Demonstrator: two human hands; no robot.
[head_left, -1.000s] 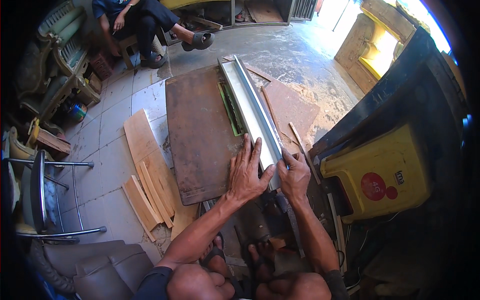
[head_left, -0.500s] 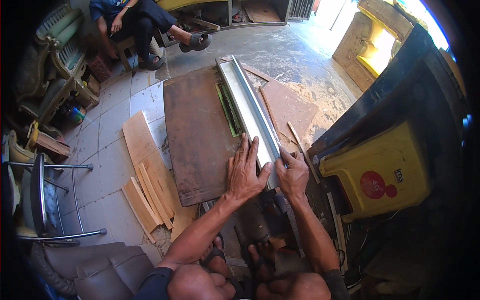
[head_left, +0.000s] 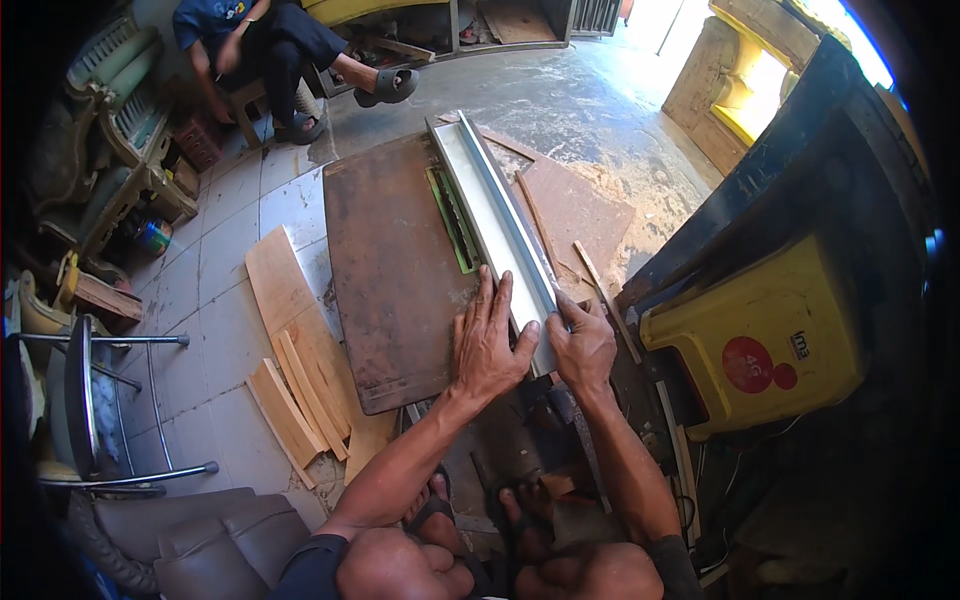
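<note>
A long white-and-grey metal channel (head_left: 487, 210) runs along the right side of a brown metal saw table (head_left: 385, 280). Beside it, a narrow green-edged slot (head_left: 455, 222) is set into the table top. My left hand (head_left: 487, 342) lies flat at the table's near right part, fingers stretched out along the channel's left edge and the thumb reaching onto its near end. At that same end, my right hand (head_left: 582, 345) has its fingers curled over the channel's right wall. Whatever lies beneath the right palm is hidden.
Cut wooden boards (head_left: 300, 375) lie on the tiled floor at left, near a metal-legged chair (head_left: 110, 400). A yellow plastic stool (head_left: 760, 340) lies tipped at right. Beyond the table sits another person (head_left: 270, 50). Thin wood strips (head_left: 600, 290) and sawdust are right of the channel.
The whole view has shifted very slightly. Both hands keep their places on the channel and table.
</note>
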